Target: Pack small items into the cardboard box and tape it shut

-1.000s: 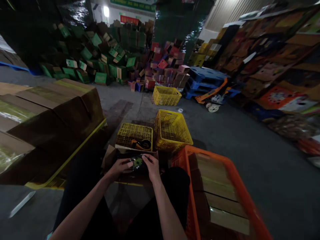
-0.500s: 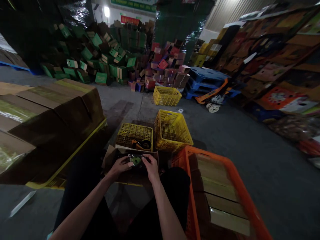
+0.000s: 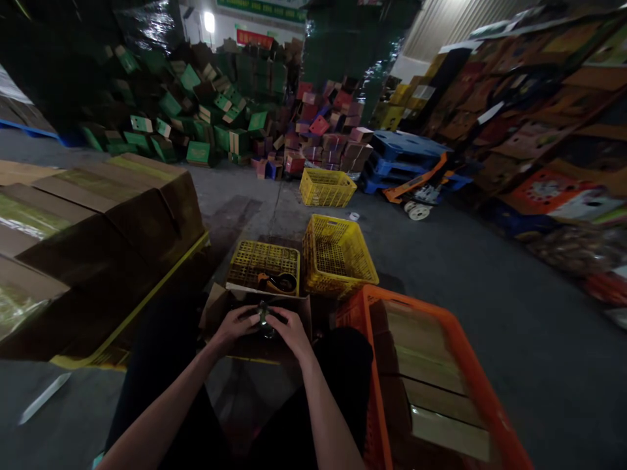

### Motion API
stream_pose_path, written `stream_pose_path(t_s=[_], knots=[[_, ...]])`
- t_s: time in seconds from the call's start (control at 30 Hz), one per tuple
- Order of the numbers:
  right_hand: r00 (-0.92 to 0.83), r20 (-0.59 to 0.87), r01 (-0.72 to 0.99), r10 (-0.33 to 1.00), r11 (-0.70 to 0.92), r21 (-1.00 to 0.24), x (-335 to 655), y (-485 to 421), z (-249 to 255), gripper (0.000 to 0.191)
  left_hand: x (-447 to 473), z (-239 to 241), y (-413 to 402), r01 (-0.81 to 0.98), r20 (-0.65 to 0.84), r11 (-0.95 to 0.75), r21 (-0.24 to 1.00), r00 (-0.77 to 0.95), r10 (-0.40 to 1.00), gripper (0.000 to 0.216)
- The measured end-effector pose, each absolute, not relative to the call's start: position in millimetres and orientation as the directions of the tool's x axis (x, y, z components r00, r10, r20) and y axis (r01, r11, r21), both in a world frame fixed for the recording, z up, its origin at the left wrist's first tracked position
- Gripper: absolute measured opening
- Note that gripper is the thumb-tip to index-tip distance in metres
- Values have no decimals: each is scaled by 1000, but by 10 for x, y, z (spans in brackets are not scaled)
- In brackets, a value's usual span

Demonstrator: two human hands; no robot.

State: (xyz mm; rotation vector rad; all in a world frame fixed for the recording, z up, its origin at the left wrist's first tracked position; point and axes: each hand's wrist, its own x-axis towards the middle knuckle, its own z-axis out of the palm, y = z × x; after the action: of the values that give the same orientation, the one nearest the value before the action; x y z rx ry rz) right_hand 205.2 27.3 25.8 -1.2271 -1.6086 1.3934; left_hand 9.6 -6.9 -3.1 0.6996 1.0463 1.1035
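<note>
Head: hands [image 3: 238, 324] [image 3: 292, 330] curled around small object [image 3: 264, 317]

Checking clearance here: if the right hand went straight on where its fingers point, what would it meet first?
The right hand would meet the small dark object at its fingertips, with the left hand just behind; dim light leaves depth uncertain.

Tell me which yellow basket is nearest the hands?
The low yellow basket just beyond the left hand and right hand, with a black-and-orange tool on it. The taller basket and far basket sit farther.
</note>
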Motion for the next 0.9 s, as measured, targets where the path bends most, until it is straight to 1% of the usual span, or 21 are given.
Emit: stream_pose_path(t_s=[0.13,0.2,0.27,0.33,0.43,0.53,0.6,0.67,0.8,0.9], knots=[[-337,-137,106,931,-108,-989,2039,244,276,44,62,-109,-46,-382,-345,353,854,92,934,62],[-334,-164,27,928,-165,-986,2033,233,283,46,55,-141,-28,-391,-363,358,848,64,930,61],[-324,-203,-51,924,-232,-971,2025,230,283,50,59,-154,-12,-411,-389,361,837,17,921,64],[-290,-245,-117,925,-288,-950,2013,230,273,53,66,-146,-8,-446,-405,366,817,8,914,69],[-246,-296,-187,923,-345,-920,1979,222,241,55,75,-111,-29,-484,-377,376,790,101,921,75],[-235,-324,-212,916,-374,-903,1937,204,202,54,85,-76,-69,-482,-355,425,767,233,905,70],[-236,-302,-188,924,-349,-918,1919,198,189,51,98,-49,-92,-485,-342,443,754,285,895,69],[-224,-240,-127,945,-272,-954,1916,207,194,46,116,-7,-106,-498,-305,426,755,309,901,68],[-138,-106,17,985,-105,-994,1944,246,240,38,147,115,-121,-523,-254,376,765,292,922,61],[-136,-70,57,988,-63,-996,1969,252,282,36,148,193,-141,-497,-239,355,792,283,929,60]])
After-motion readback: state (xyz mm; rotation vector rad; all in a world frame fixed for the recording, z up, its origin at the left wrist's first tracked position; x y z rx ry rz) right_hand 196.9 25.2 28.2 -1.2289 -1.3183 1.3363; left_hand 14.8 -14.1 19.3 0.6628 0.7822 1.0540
